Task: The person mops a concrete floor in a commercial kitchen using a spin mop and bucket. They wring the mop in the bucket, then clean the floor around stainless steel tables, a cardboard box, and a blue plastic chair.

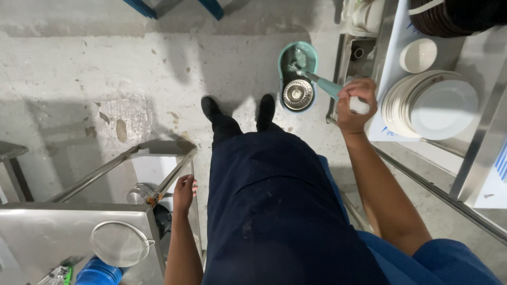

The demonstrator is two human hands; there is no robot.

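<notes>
Fingers point(364, 94) of the right hand point(355, 105) wrap the mop handle point(330, 87), steadying it over the bucket point(297, 76) ahead; left hand point(184, 192) fingers spread idle.

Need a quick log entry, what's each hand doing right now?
Left hand: resting open on the metal frame, holding nothing.
Right hand: closed around the mop handle over the mop bucket.
</notes>
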